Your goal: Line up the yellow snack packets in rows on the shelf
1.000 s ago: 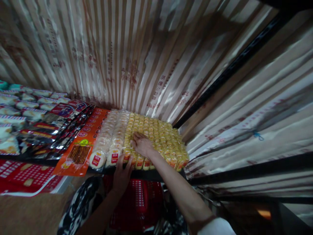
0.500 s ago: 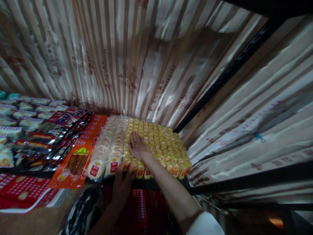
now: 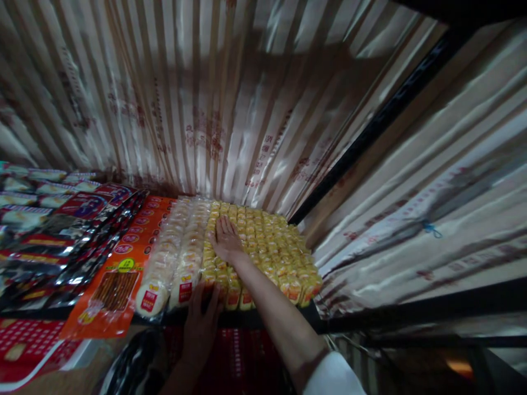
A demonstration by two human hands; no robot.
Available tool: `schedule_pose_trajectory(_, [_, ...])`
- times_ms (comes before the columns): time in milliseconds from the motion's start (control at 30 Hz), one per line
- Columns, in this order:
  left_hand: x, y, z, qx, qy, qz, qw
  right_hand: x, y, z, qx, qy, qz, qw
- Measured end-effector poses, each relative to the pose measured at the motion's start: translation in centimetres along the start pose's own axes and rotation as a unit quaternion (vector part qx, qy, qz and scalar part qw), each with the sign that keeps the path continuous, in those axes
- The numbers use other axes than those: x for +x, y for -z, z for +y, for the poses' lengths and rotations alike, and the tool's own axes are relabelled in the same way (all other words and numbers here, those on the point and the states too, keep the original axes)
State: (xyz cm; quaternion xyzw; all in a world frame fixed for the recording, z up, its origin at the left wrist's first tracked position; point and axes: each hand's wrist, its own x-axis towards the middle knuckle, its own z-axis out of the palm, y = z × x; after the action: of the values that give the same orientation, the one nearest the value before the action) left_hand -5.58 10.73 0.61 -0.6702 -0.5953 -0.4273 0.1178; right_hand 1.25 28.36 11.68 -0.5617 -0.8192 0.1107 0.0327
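Several rows of small yellow wrapped cakes [image 3: 272,249] lie packed tight on a dark shelf [image 3: 263,319]. My right hand [image 3: 225,241] lies flat and open on top of them, fingers together and pointing toward the back. My left hand [image 3: 200,323] rests against the shelf's front edge, fingers spread up onto the front packets. Two rows of pale round cakes with red labels [image 3: 173,260] sit just left of the yellow ones.
Orange snack packets [image 3: 119,274] and dark shiny packets [image 3: 66,241] fill the shelf to the left. A striped glossy sheet [image 3: 206,99] forms the back wall. A black frame post [image 3: 370,131] runs up on the right. A red basket [image 3: 242,362] hangs below the shelf.
My right hand has slid further back over the yellow cakes and flattened out. The left hand stays at the shelf's front edge. The view has shifted slightly.
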Motion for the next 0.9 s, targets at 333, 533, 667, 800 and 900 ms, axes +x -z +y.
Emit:
schedule_pose_trajectory(333, [0.1, 0.2, -0.1, -0.012, -0.001, -0.012, 1.000, 0.1, 1.8, 0.4, 0.039, 0.011, 0.015, 0.999])
schedule_pose_trajectory(533, [0.0, 0.3, -0.3, -0.020, 0.000, -0.023, 1.000, -9.5, 2.5, 0.8, 0.186, -0.016, 0.283, 0.941])
schedule_pose_trajectory(667, [-0.1, 0.2, -0.3, -0.054, 0.022, -0.029, 0.998, -17.4, -1.4, 0.8, 0.232, -0.053, 0.312, 0.920])
schedule_pose_trajectory(800, [-0.1, 0.1, -0.2, -0.059, 0.038, -0.031, 0.997, -21.1, -5.4, 1.0, 0.224, -0.041, 0.284, 0.931])
schedule_pose_trajectory(900, [0.0, 0.2, -0.3, -0.052, 0.044, -0.029, 0.997, -21.0, -6.3, 1.4, 0.189, -0.018, 0.237, 0.953])
